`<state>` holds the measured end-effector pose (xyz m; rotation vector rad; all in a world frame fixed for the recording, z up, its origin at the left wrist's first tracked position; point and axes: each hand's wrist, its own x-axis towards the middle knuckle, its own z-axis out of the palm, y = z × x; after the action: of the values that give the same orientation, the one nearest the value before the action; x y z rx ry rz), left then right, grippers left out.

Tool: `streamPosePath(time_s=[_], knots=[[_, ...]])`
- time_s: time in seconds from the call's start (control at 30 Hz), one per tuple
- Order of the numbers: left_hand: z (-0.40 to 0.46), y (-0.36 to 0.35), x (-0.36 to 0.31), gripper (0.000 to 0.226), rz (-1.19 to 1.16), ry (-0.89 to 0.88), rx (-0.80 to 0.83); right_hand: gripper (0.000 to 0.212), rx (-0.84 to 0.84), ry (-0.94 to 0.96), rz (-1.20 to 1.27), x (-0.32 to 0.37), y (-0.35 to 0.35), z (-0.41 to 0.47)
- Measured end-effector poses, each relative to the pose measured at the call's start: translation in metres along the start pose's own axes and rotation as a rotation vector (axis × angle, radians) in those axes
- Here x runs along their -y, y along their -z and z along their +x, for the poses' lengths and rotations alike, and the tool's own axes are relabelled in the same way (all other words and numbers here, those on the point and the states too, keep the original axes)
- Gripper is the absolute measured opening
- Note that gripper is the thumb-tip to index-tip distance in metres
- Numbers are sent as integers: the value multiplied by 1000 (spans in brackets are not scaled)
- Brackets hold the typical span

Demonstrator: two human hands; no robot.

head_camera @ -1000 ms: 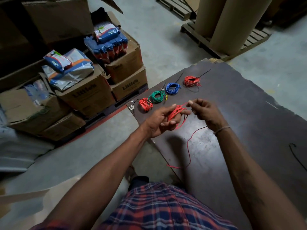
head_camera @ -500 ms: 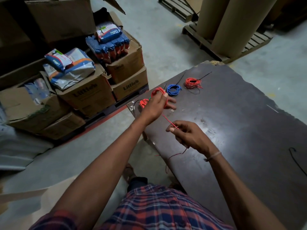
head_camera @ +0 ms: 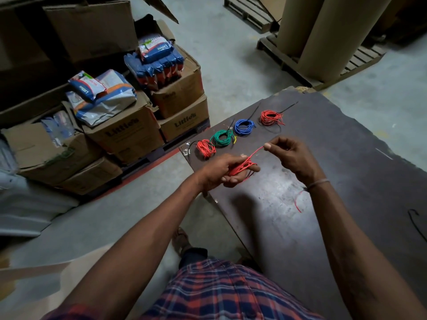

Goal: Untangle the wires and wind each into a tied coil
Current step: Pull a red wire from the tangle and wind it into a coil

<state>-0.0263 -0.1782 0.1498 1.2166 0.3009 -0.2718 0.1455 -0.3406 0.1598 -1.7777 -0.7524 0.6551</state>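
The left hand (head_camera: pixel 221 172) is held over the near-left edge of the dark tabletop (head_camera: pixel 346 172), its fingers (head_camera: pixel 254 168) curled round a bunch of loops of red wire (head_camera: pixel 242 167). The bunch is elongated, its long axis running from lower left at the palm up and to the right. From the upper end of the bunch a single strand climbs the same way, up and right, to the right hand (head_camera: pixel 291 158), which pinches it between thumb and fingertips with the other fingers curled in. The strand between the two hands looks nearly straight. Both hands are above the tabletop rather than resting on it.

A short loose tail of red wire (head_camera: pixel 297 203) shows below the right wrist, pointing toward the near edge; where it joins the rest is hidden by the wrist.

Four finished coils lie in a diagonal row on the far-left part of the tabletop, the row rising from left to right: a red coil (head_camera: pixel 205 147) nearest the corner, a green coil (head_camera: pixel 223 138) just beside it, a blue coil (head_camera: pixel 244 127), and a second red coil (head_camera: pixel 271 117) a little apart at the far end. Thin black ties stick out from the coils, mostly pointing away and to the right.

A black wire (head_camera: pixel 416 224) curls at the right edge of the tabletop, well apart from the hands. Cardboard boxes (head_camera: pixel 129 132) carrying blue and white packets stand on the floor to the left.
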Motion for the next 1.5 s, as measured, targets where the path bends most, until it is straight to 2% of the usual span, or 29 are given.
streamPosePath(time_s=[0.07,0.13,0.23,0.33,0.43,0.57,0.63,0.7,0.87,0.97,1.07,1.23,1.33,1.4,1.43,1.5], knots=[[-1,0,-3,58,-153,-40,73,22,-17,-26,-62,-13,-8,4],[0,-1,-8,56,-295,-113,79,22,27,-62,-113,-24,-21,-1],[3,3,-14,53,-480,-224,-14,33,172,-97,-184,-30,-48,-20],[10,9,-18,49,-542,-278,-79,30,286,-66,-266,-21,-69,-41],[17,9,-18,47,-330,-243,-275,21,309,24,-333,-10,-76,-52],[26,16,1,42,362,-155,-531,16,290,117,-590,-4,-68,-46],[26,25,15,34,628,-73,-532,15,290,129,-664,0,-58,-40],[24,28,26,30,716,15,-469,13,268,154,-704,1,-46,-32],[13,16,30,51,565,77,-277,9,80,174,-775,-2,-21,-5],[9,11,33,46,186,94,-215,10,-89,134,-823,-7,-8,12],[2,7,30,50,-72,100,-86,17,-129,53,-811,-21,-5,23],[-4,9,15,58,-413,-72,50,19,-44,-132,-713,-50,-23,20],[0,7,0,55,-578,-207,-58,16,158,-184,-667,-60,-46,0],[8,8,-5,48,-618,-271,-161,23,322,-92,-676,-60,-69,-17],[12,9,-6,47,-591,-293,-208,25,380,-15,-702,-57,-80,-26],[19,11,-4,49,-385,-279,-358,28,437,106,-745,-42,-96,-43]])
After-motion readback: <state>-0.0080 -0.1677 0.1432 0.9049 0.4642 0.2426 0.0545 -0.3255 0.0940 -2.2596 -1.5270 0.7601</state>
